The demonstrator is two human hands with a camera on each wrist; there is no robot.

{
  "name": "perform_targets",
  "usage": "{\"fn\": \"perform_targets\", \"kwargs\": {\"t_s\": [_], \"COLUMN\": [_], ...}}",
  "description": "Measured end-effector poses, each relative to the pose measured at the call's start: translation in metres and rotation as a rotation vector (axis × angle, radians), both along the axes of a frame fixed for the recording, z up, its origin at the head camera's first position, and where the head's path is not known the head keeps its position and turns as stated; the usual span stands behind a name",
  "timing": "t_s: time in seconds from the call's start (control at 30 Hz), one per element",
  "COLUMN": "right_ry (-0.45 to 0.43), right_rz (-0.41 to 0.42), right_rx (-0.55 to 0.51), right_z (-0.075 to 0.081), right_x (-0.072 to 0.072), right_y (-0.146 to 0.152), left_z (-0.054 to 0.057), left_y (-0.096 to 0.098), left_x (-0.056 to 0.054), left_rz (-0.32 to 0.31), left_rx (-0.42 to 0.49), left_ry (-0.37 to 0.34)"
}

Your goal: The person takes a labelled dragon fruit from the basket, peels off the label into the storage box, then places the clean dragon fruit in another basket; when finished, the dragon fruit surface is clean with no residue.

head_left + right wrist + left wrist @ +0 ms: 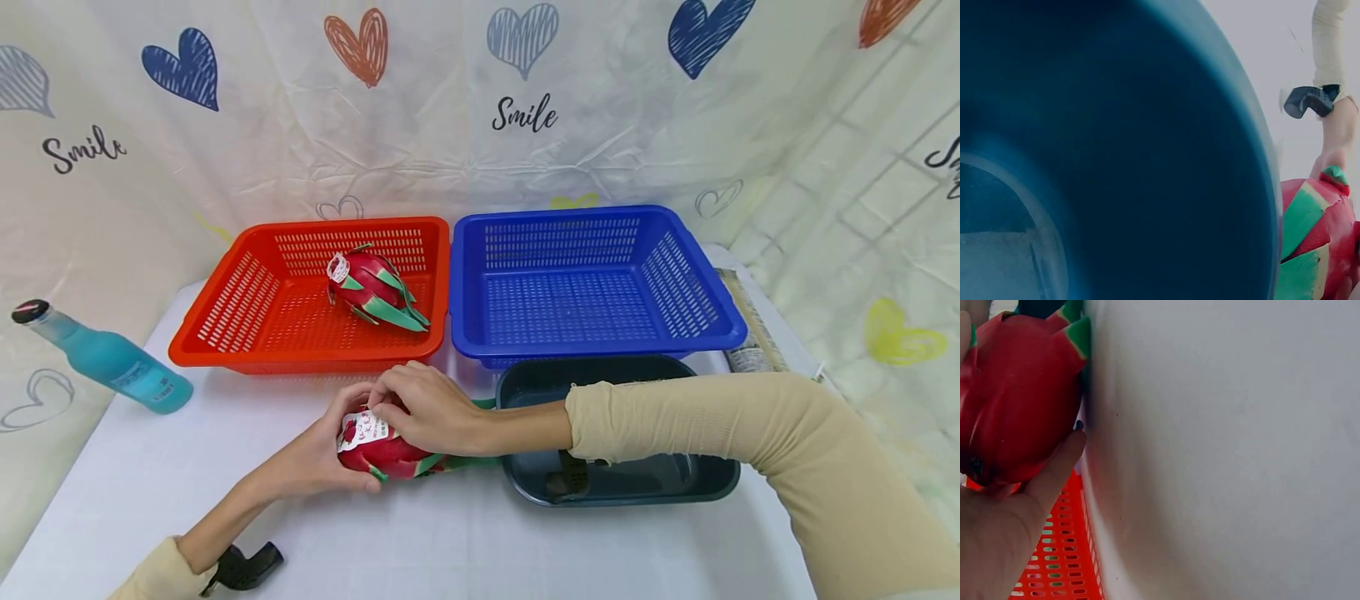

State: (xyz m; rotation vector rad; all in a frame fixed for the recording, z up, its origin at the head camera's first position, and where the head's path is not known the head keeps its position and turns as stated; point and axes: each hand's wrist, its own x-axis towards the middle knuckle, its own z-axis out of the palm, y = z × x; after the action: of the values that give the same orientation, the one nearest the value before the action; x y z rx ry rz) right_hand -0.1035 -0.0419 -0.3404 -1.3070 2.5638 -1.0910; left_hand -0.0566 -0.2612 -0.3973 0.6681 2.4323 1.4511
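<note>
A pink-red dragon fruit (393, 457) with green scales lies on its side at the front of the white table. My left hand (322, 457) grips its left end, thumb along the near side; the left wrist view also shows the dragon fruit (1029, 400) against those fingers. Over its top, my right hand (438, 417) bends its fingers, thumb and forefinger pinching at the edge of a white printed label (363, 431). That hand covers part of the fruit. In the right wrist view, the green-scaled fruit (1329, 231) shows beside a dark tub wall.
Behind stand a red basket (300, 357) holding another labelled dragon fruit (371, 283), and a blue basket (600, 342). A dark teal tub (637, 496) sits under my right forearm. A bottle of blue liquid (112, 367) is at the left; a printed packet (750, 325) lies right.
</note>
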Motion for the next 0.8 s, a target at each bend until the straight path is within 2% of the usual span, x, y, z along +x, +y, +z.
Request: {"fn": "perform_targets", "kwargs": {"t_s": [0.1,0.37,0.57,0.8], "right_ry": [0.000,-0.015,-0.044,-0.161], "right_rz": [-0.001,0.001,-0.005,-0.032], "right_rx": [-0.009,-0.026,-0.045,-0.063], "right_z": [-0.0001,-0.0015,-0.0009,0.0021], "right_x": [0.0005,0.0017,0.0029,0.0046], "right_y": [-0.0001,-0.0004,-0.0006,-0.0020], "left_z": [-0.0007,-0.0025,-0.0031,-0.0036], "left_y": [0.0013,0.0034,0.0055,0.0060], "left_x": [0.0006,0.0014,0.0030,0.0025], "left_rz": [0.018,0.052,0.085,0.089], "left_rx": [0.004,0.012,0.021,0.056], "left_ry": [-0.006,0.032,0.024,0.009]}}
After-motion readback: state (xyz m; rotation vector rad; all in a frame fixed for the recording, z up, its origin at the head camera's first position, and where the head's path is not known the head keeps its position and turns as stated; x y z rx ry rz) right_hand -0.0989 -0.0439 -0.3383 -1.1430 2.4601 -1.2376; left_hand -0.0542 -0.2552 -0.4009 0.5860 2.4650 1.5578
